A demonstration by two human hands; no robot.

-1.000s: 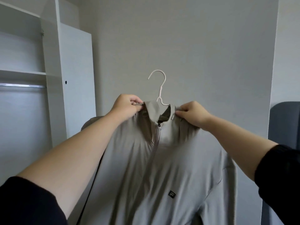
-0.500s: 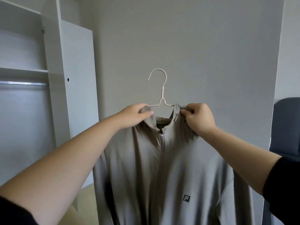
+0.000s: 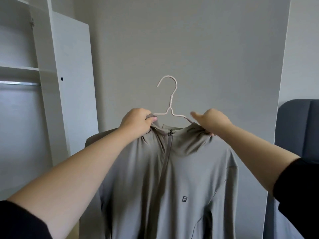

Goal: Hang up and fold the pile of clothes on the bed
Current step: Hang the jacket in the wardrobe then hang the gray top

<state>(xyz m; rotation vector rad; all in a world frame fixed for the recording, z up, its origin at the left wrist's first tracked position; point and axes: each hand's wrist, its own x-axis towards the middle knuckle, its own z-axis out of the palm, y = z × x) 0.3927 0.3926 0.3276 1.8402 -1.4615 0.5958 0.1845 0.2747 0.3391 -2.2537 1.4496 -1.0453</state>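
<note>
Since the left hand [image 3: 136,121] and right hand [image 3: 212,121] have slid outward along the hanger [image 3: 170,99] over the last half second, its wire shoulders now show either side of the hook. Hands apart: left grips the jacket [image 3: 172,169] collar at one hanger arm, right pinches shoulder fabric at the other, and the jacket is held mid-air before the wall [image 3: 189,49]. Looks seated, so I'd judge the wardrobe rail [image 3: 19,83] is next.

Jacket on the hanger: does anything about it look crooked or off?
Yes, a little. The jacket hangs askew on the hanger: its zip slants down to the left rather than straight, and the collar bunches under the right hand. The left hand grips the other shoulder. No damage shows.
</note>
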